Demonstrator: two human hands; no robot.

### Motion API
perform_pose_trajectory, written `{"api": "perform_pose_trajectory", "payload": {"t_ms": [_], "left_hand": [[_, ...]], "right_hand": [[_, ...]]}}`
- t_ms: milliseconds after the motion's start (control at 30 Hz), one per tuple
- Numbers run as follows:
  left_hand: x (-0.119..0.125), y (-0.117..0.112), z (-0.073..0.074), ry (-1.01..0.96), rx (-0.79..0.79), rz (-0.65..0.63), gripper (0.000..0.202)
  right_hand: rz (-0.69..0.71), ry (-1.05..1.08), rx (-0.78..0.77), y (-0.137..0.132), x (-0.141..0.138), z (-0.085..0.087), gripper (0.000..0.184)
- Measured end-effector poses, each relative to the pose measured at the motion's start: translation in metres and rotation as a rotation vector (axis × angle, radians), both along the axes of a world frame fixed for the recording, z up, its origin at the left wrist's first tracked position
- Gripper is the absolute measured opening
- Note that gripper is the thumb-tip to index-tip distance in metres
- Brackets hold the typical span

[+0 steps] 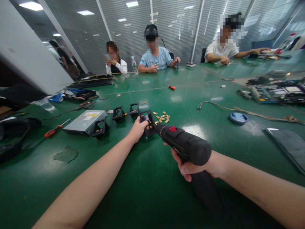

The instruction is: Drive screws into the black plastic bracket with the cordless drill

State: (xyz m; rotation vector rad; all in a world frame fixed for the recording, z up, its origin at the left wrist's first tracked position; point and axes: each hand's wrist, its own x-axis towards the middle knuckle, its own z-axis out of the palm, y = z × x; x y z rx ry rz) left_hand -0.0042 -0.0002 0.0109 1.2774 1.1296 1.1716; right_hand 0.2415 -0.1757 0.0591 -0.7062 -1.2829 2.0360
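Screwdriver [53,131], orange-handled: laid at the left of the table [135,190]. Silver box [82,124]: laid flat, with a black frame [100,132] placed just beside its near right corner. Two further black frames [118,117]: stood near each other. Left grip [137,129]: closed around a fourth frame [150,123], inside which brass parts are seen. Brass plates [163,117]: scattered just beyond. Drill [183,141]: grasped by the right grip [187,168], its tip directed at the held frame; whether they are touching cannot be told. Blue dish [238,118] and phone [287,146]: laid well apart, at right.
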Motion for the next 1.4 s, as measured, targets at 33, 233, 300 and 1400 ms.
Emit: {"api": "perform_pose_trajectory", "payload": {"t_ms": [33, 233, 300, 1400], "left_hand": [[0.0, 0.0, 0.0, 0.001, 0.002, -0.001, 0.034], [0.001, -0.002, 0.002, 0.003, -0.003, 0.0, 0.034], [0.001, -0.002, 0.001, 0.006, -0.004, 0.005, 0.035], [-0.004, 0.006, -0.009, -0.001, -0.013, 0.013, 0.035]], "right_hand": [[0.001, 0.001, 0.0, 0.0, 0.0, 0.0, 0.05], [0.005, 0.005, -0.008, 0.001, 0.002, -0.009, 0.053], [0.001, 0.017, -0.025, 0.001, 0.002, -0.015, 0.053], [-0.07, 0.053, -0.063, -0.005, -0.01, -0.006, 0.064]]}}
